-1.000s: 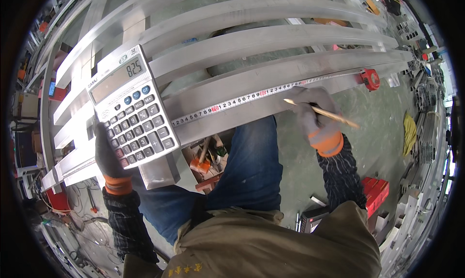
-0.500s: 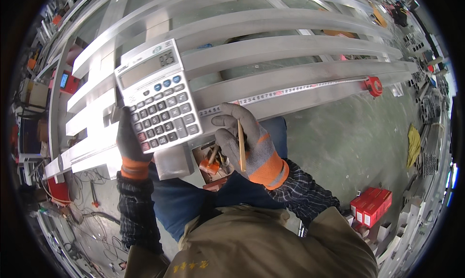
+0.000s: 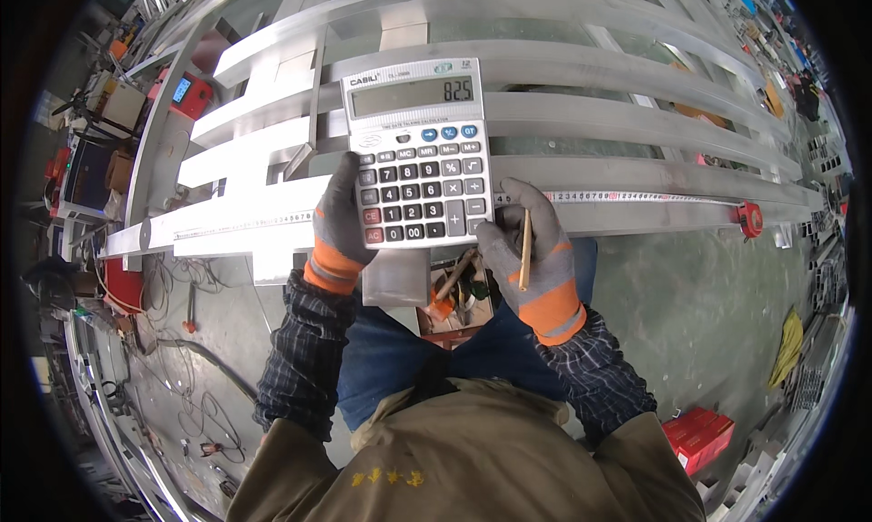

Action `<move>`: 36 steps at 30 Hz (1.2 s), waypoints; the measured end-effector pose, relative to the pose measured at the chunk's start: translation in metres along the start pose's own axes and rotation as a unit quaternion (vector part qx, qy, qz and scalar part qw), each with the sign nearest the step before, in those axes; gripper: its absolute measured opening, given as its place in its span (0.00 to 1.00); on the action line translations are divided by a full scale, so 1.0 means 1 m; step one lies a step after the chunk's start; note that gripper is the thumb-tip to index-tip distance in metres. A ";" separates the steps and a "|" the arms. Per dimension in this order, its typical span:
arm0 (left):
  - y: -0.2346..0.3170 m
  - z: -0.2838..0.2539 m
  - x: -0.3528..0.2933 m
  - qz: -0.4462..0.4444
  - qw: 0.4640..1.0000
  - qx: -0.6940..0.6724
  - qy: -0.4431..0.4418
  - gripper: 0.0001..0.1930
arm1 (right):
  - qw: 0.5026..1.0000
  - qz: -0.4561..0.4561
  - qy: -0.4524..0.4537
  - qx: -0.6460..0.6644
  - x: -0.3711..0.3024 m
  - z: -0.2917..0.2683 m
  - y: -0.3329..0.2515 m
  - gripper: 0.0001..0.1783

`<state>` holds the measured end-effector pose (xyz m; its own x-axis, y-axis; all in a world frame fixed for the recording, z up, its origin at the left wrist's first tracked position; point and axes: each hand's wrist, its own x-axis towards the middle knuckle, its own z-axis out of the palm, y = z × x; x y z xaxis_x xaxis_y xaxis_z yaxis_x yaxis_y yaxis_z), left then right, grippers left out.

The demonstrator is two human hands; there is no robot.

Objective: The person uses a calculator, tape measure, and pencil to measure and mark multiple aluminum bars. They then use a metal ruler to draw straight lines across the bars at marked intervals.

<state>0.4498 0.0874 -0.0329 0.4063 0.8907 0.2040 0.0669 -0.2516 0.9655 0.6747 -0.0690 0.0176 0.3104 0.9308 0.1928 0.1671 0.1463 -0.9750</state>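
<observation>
A white and grey calculator (image 3: 422, 195) with dark, grey, blue and red keys is raised in front of me, its display lit with digits. My left hand (image 3: 341, 215), in a grey and orange work glove, grips its lower left edge. In my right hand (image 3: 536, 240), gloved alike, a thin yellowish pencil (image 3: 526, 249) stands between the fingers. The fingertips of that hand are beside the calculator's lower right corner; whether they touch it I cannot tell. Behind it a tape measure (image 3: 749, 219) with a red case lies with its blade drawn out along a metal bar (image 3: 627, 215).
Parallel silvery bars (image 3: 581, 63) form a frame across the workspace. Below the calculator, a box of tools (image 3: 454, 295) sits between my knees. Red boxes (image 3: 698, 438) and a yellow cloth (image 3: 788, 345) lie at the right. Cables (image 3: 213, 422) run over the floor at the left.
The view has shifted, and the calculator now stands more upright and further right in it. My right hand has come closer to its lower right corner. Both hands keep their holds.
</observation>
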 end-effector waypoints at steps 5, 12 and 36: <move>0.032 0.010 -0.001 -0.110 0.980 -0.167 0.000 0.18 | 0.999 0.007 0.027 -0.046 0.004 0.006 -0.004 0.28; 0.018 0.010 0.005 -0.063 0.998 0.016 0.017 0.23 | 0.996 -0.034 0.063 -0.054 -0.011 -0.011 -0.007 0.27; 0.021 -0.025 -0.001 -0.099 0.979 -0.164 0.068 0.26 | 0.947 -0.130 0.162 -0.244 -0.016 -0.239 0.034 0.11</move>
<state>0.4275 0.0904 -0.0088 0.2888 0.9574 0.0053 -0.1738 0.0470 0.9837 0.8985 -0.1592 0.0077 0.4571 0.7208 0.5210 0.6663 0.1105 -0.7374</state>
